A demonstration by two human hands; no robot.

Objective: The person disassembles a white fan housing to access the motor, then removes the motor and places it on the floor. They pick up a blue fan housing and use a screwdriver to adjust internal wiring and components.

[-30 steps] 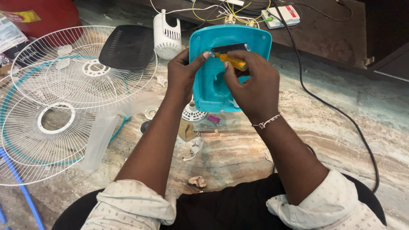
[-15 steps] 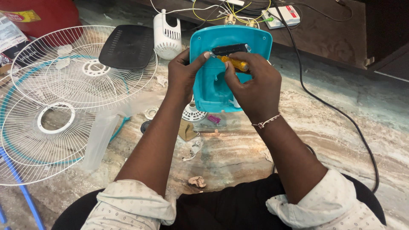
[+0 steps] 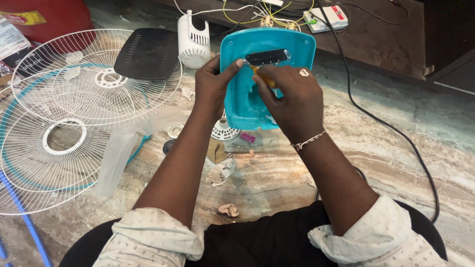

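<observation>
A turquoise plastic fan housing stands tilted up over the stone floor, with a black switch block mounted near its top. My left hand grips the housing's left edge, thumb pressed beside the black block. My right hand is closed around a yellow-handled screwdriver, whose tip points up-left at the block's lower left corner. A ring and a thin bracelet show on that hand.
Two white wire fan guards lie on the left, with a black plastic cover and a white motor casing behind them. A clear fan blade, small parts and scraps sit below the housing. A black cable runs along the right.
My right hand and the screwdriver have shifted slightly; the handle shows less. The housing and left hand hold the same place.
</observation>
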